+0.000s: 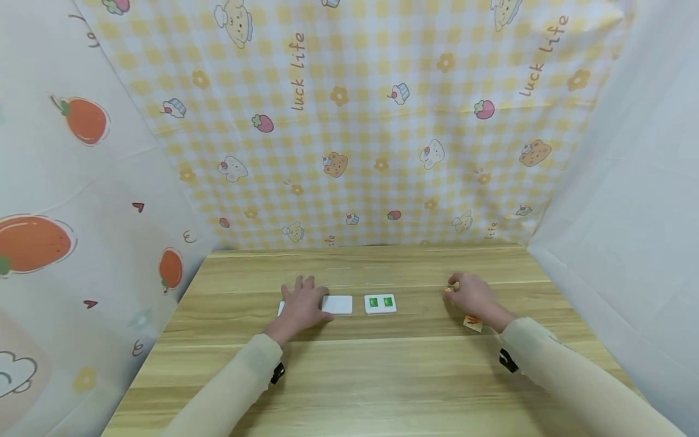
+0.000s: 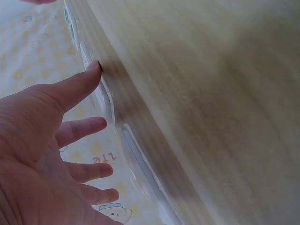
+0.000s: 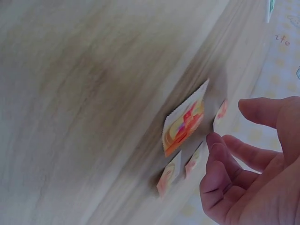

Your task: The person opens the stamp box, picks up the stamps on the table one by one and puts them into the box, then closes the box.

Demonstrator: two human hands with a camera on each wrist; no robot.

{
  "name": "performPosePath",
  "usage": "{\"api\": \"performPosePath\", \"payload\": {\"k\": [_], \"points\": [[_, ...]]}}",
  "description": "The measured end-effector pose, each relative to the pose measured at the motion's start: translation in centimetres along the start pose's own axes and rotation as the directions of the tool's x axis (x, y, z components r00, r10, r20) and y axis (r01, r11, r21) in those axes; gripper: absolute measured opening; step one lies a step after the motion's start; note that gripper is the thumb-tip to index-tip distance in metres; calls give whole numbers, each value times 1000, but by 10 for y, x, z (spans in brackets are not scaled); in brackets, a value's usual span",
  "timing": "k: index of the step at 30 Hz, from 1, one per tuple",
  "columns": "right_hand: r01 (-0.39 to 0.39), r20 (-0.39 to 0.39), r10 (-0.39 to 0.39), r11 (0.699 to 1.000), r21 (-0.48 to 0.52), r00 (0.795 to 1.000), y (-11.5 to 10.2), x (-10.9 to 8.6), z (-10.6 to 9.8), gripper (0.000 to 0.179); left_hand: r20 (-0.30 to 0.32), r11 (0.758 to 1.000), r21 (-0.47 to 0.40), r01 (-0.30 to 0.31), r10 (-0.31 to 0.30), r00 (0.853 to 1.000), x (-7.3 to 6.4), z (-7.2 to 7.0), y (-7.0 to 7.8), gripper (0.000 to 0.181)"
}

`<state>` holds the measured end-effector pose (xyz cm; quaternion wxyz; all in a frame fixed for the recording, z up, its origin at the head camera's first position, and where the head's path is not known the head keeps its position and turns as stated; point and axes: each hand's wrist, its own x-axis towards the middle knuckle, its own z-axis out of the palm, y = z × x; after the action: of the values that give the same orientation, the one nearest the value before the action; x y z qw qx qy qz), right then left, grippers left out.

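Steady white slab (image 1: 337, 305) with wide-spread left hand (image 1: 301, 304) and pinch nearest stamp (image 3: 221, 115) edgewise with right hand (image 1: 474, 297), parted at thumb and forefinger.

At lower right, the right hand's grip (image 3: 258, 183) has thumb and forefinger apart, near four stamps (image 3: 184, 124) just below mid-frame on the bench (image 3: 84, 93); whether a fingertip touches one is hard to tell.
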<state>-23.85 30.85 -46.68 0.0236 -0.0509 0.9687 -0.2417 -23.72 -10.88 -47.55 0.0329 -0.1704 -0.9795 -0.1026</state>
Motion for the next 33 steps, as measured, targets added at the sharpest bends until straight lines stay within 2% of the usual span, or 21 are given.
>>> {"api": "performPosePath", "payload": {"k": [5,12,19,23,33], "points": [[-6,-7,5,1000,-23,1000,-1,0,2,44,0,1000,8,1,-1,1000,-1,-1,-4,65],[-27,-42,22,994,-104,999,-2,3,7,43,16,1000,21,5,-6,1000,-2,-3,-6,66],[-60,-15,59,995,-75,998,-1,5,3,44,38,1000,16,11,-12,999,-4,-2,-9,64],[-66,-4,66,993,-100,998,0,5,2,47,40,1000,18,14,-15,999,-4,-1,-11,62],[-103,5,105,989,-106,995,2,6,0,41,38,1000,2,6,-6,999,-7,-3,-10,61]]}}
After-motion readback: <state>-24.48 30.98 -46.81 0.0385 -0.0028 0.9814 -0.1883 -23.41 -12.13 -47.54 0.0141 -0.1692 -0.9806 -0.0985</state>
